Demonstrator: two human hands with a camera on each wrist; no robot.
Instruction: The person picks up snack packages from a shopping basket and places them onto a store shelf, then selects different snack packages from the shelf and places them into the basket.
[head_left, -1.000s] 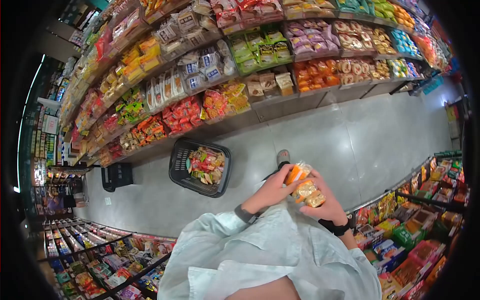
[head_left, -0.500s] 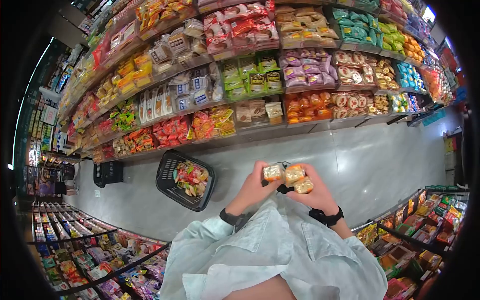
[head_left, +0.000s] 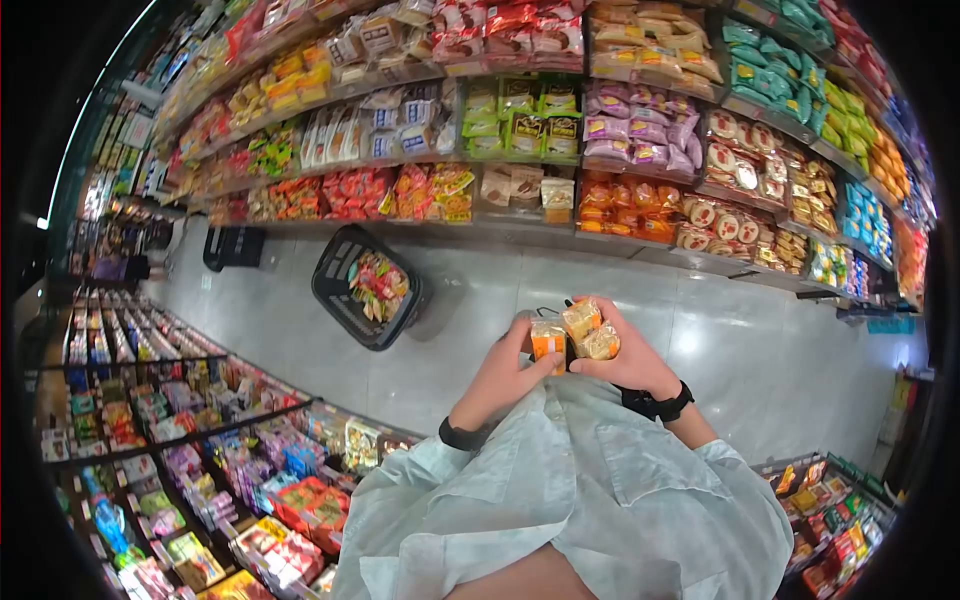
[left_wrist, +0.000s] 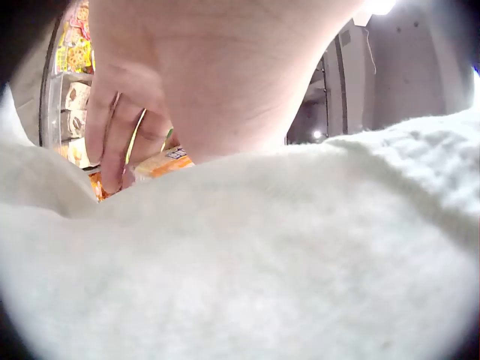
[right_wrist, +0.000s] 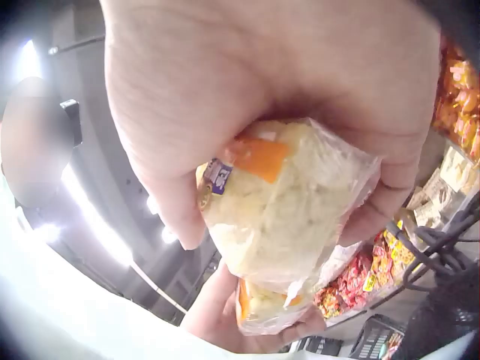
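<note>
Turned since the view half a second earlier: one small, blocky, clear-wrapped snack packet (head_left: 548, 340), its pale face then uppermost, its orange label now.

Item, same packet: pinched by the left hand (head_left: 512, 374) before the light blue-green cloth shirt (head_left: 520, 490), thumb on the near side, a hold that seems to leave the label uncovered. Cloth fills most of the left wrist view, so the left fingertips cannot be fully made out there.

Item, two pale-gold, clear-wrapped blocks (head_left: 600, 342): gripped by the right hand (head_left: 642, 368) between thumb and fingers, just beside the first packet; such closeness probably lets all be looked over together.

Item, black wristband (head_left: 655, 403): on the right wrist.

Item, black slotted plastic basket (head_left: 335, 290): on the grey tiled floor (head_left: 720, 380) to the person's left, small bright packets (head_left: 378, 285) heaped inside; set down, presumably, to free both hands.

Item, tiered shelving beyond: shiny green pouches (head_left: 527, 132), purple packets (head_left: 635, 130) and orange-wrapped packets (head_left: 625, 205), grouped by kind, likely for easy finding.
</note>
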